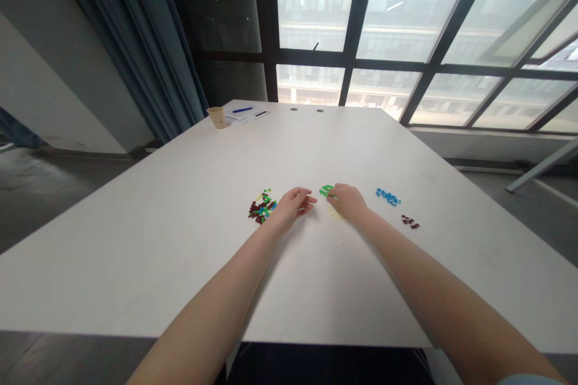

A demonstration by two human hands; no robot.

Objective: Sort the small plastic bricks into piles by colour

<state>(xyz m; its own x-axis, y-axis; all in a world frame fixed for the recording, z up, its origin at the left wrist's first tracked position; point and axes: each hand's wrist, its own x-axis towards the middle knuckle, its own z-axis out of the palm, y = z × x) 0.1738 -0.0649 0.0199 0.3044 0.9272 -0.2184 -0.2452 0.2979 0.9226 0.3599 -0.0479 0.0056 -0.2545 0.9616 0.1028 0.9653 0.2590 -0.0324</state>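
Note:
My left hand [295, 204] is held just above the white table, between a mixed pile and the green pieces. Its fingers are loosely curled and apart, with nothing visible in them. The mixed pile of small coloured pieces [261, 209], mostly dark brown with green, blue and yellow, lies beside it, partly behind the wrist. My right hand [348, 200] reaches down at the green pieces [326, 190], fingers bent together; whatever is at its fingertips is too small to name. Pale yellow pieces [335, 213] lie below that hand, partly covered by it.
Blue pieces [388, 197] and dark brown pieces [410, 222] form separate groups to the right on the white table [180, 240]. At the far left end stand a paper cup [217, 118] and papers [235, 110] with a blue pen [242, 110]. Windows rise behind the table.

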